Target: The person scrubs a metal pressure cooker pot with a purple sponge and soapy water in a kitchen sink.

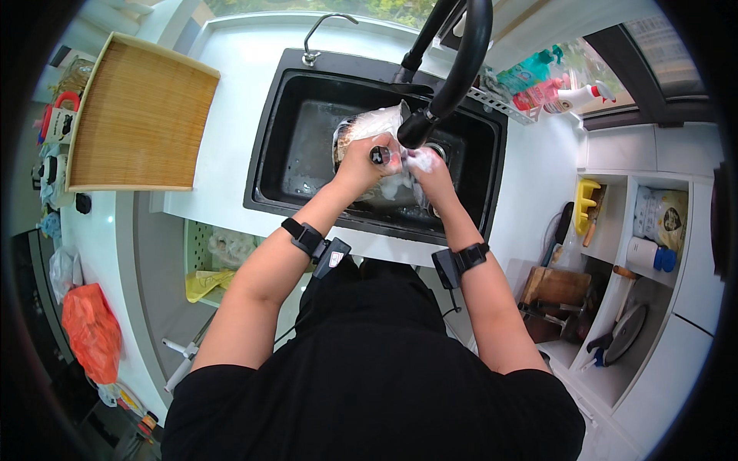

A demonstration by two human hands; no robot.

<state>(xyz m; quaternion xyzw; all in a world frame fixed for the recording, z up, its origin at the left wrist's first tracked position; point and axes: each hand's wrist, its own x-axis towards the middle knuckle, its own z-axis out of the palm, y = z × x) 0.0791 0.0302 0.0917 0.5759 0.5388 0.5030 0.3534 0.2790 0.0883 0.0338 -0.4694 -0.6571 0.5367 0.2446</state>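
Note:
Over the sink, my left hand (366,158) is closed around a dark handle (379,154), whose butt end faces up. What the handle belongs to is mostly hidden by my hands. White foam covers much of my right hand (432,173), which is bent close beside the left, below the faucet head. I cannot tell what lies between its fingers. Behind my left hand is a pale, glossy item (375,122) with a brown patch, perhaps a plastic package. More suds show beneath my hands in the black sink (305,138).
The black faucet (416,128) arches over the sink, close above my hands. A small metal tap (310,56) stands at the back rim. Spray bottles (536,92) stand at the back right. A bamboo-topped board or cover (144,115) rests on the left counter. Open shelves (620,265) are at right.

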